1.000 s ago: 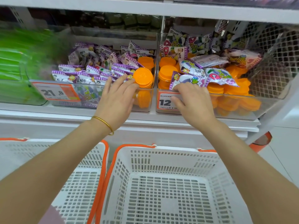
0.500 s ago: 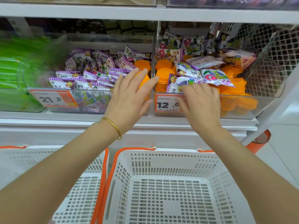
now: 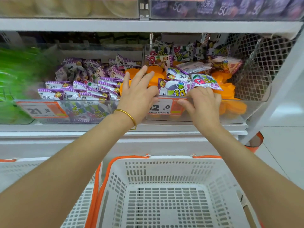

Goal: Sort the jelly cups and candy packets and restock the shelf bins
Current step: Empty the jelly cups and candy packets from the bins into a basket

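While we're facing the shelf (image 3: 148, 25), our left hand (image 3: 138, 96) is lying flat, fingers straight and slightly spread, on round orange cups (image 3: 227, 89) between the left bin (image 3: 79, 112) and right bin (image 3: 256, 111), both clear plastic. Our right hand (image 3: 203, 104) is curling fingers over the right bin's front rim, thumb outside. Glossy purple packets (image 3: 82, 94) are filling the left bin, topping the cups. Two perforated white baskets (image 3: 169, 162) are sitting below.

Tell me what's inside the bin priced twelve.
The clear bin holds orange jelly cups, with purple candy packets lying on top. The packets and the right hand gripping its front wall hide whatever lies beneath.
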`<control>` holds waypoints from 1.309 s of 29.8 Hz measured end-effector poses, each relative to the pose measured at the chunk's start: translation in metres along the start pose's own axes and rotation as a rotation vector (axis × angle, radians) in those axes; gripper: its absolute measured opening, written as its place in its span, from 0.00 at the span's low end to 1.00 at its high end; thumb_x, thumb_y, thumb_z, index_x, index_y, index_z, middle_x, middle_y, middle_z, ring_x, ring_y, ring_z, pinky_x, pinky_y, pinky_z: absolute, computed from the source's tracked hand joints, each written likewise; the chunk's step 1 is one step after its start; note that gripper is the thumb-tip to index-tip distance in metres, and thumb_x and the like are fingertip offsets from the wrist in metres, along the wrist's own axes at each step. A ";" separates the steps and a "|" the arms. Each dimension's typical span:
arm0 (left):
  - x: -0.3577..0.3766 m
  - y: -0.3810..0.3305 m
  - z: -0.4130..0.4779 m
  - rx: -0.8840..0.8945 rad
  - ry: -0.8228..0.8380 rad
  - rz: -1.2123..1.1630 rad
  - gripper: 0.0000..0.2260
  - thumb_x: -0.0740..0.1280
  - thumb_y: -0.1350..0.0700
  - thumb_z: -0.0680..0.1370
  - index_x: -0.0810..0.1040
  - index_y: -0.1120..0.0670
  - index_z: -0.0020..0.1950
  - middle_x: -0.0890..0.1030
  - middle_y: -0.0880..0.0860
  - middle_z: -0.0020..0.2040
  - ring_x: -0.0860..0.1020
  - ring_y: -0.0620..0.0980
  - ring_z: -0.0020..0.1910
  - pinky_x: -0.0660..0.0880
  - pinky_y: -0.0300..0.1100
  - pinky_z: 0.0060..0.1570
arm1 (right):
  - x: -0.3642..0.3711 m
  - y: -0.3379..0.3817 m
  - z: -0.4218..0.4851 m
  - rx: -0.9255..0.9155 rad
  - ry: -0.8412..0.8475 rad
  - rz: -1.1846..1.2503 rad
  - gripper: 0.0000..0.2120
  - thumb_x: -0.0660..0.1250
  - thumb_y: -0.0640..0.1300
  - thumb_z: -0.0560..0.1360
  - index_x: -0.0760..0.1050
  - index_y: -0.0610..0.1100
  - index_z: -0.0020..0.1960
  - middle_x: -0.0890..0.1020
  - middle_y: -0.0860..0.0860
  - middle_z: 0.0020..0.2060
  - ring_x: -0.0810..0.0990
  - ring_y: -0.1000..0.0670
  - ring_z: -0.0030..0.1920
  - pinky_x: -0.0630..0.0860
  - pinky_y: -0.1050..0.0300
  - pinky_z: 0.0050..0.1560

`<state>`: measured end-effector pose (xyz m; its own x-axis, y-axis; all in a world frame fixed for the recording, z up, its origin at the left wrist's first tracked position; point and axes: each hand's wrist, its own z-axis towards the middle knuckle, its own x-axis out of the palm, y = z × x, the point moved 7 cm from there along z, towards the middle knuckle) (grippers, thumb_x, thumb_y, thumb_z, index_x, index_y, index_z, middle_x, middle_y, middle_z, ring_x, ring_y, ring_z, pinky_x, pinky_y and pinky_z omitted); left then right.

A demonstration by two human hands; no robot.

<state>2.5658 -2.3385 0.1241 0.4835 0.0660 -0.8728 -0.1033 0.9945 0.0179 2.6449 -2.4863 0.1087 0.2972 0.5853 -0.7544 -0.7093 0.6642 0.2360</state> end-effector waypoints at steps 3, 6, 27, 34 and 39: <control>-0.008 -0.002 -0.005 0.010 -0.031 -0.016 0.06 0.69 0.53 0.74 0.80 0.55 0.45 0.68 0.60 0.71 0.57 0.61 0.75 0.47 0.66 0.69 | -0.012 0.004 -0.003 -0.043 -0.072 0.028 0.16 0.65 0.58 0.72 0.76 0.45 0.42 0.78 0.49 0.40 0.74 0.43 0.46 0.55 0.53 0.43; -0.018 -0.005 -0.021 0.055 -0.074 0.002 0.05 0.72 0.54 0.71 0.80 0.55 0.41 0.71 0.62 0.68 0.63 0.64 0.72 0.52 0.68 0.66 | -0.020 0.011 -0.018 -0.051 -0.113 0.035 0.17 0.63 0.60 0.71 0.75 0.46 0.39 0.77 0.51 0.37 0.74 0.45 0.42 0.52 0.55 0.40; 0.024 -0.068 0.064 0.180 0.553 -0.129 0.55 0.72 0.33 0.63 0.35 0.42 0.75 0.42 0.52 0.78 0.42 0.55 0.77 0.50 0.59 0.73 | -0.072 -0.099 0.021 0.145 0.287 0.002 0.50 0.68 0.69 0.63 0.51 0.52 0.77 0.50 0.46 0.77 0.49 0.41 0.76 0.54 0.40 0.73; 0.039 -0.072 0.062 0.314 0.479 -0.046 0.44 0.60 0.30 0.67 0.30 0.32 0.69 0.46 0.52 0.78 0.47 0.56 0.76 0.55 0.60 0.72 | -0.039 -0.131 0.069 0.205 0.277 -0.220 0.29 0.67 0.50 0.75 0.61 0.41 0.70 0.71 0.39 0.65 0.67 0.36 0.65 0.67 0.42 0.63; 0.042 -0.078 0.054 0.349 0.518 0.029 0.33 0.49 0.28 0.66 0.34 0.27 0.66 0.43 0.50 0.78 0.42 0.56 0.76 0.51 0.63 0.71 | -0.042 -0.127 0.075 0.210 0.197 -0.367 0.19 0.67 0.47 0.76 0.72 0.37 0.63 0.75 0.39 0.57 0.67 0.36 0.62 0.71 0.45 0.53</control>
<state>2.6410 -2.4092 0.1124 -0.0084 0.1323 -0.9912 0.2227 0.9666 0.1271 2.7702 -2.5602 0.1559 0.3629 0.2083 -0.9083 -0.4290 0.9026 0.0356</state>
